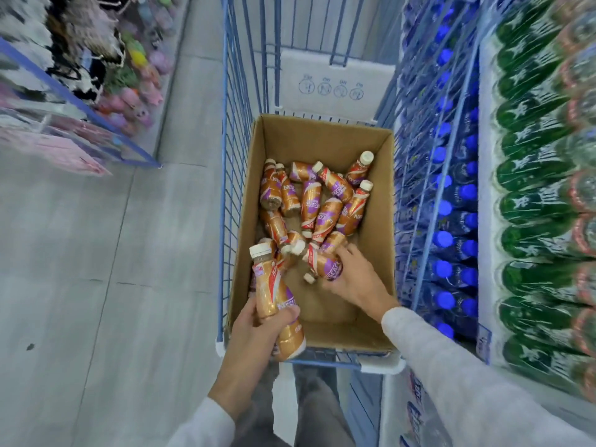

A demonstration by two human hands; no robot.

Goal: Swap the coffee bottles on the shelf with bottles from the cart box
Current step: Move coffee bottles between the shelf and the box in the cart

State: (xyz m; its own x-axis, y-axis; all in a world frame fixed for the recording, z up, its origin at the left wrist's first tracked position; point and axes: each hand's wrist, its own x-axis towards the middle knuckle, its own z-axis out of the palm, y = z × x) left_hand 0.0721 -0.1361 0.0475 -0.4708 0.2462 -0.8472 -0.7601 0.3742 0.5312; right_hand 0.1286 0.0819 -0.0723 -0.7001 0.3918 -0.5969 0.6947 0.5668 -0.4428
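The box (382, 175) sits in the cart (230, 156), filling its near end. Coffee bottles (322, 204) lie heaped from the box's middle to its left wall. At the near left corner, the left hand (254, 330) holds a raised bottle (272, 291) over the rim. Right of it, the right hand (356, 282) grips a lying bottle (322, 262). Shelves (532, 204) flank the cart's right side.

green bottles (535, 204) blurred — lower coffee bottles (274, 225) buried, sleeves (483, 398) cropped

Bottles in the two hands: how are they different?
The left bottle, gripped by the left hand, is raised over the box edge, cap up. The right bottle, gripped by the right hand, lies low inside the box, cap toward the person. Both have gold-and-purple labels and white caps.
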